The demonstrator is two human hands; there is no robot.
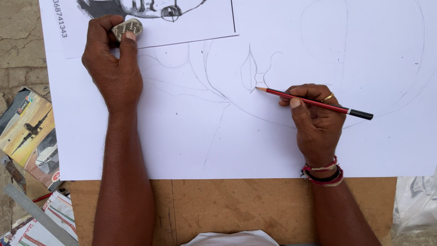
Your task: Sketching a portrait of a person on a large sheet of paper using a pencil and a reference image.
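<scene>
I see my right hand (316, 120) holding a red and black pencil (314, 103); the fingers (296, 104) are pinched around its shaft, and the sharpened tip touches the large white sheet (182, 136) just below a small leaf-shaped outline in the faint sketch lines. A gold ring sits on one finger of this hand, and red and black bracelets (323, 174) circle the wrist. My left hand (111, 64) lies at the upper left of the sheet, and its thumb and forefinger pinch a small grey eraser (127, 28) that rests at the lower edge of a printed reference picture (182, 23). The sheet lies on a wooden board (236, 205), the surface under my forearms. At the left, beside the board, a colourful printed booklet (29, 130) lies on the stone floor (18, 45).
</scene>
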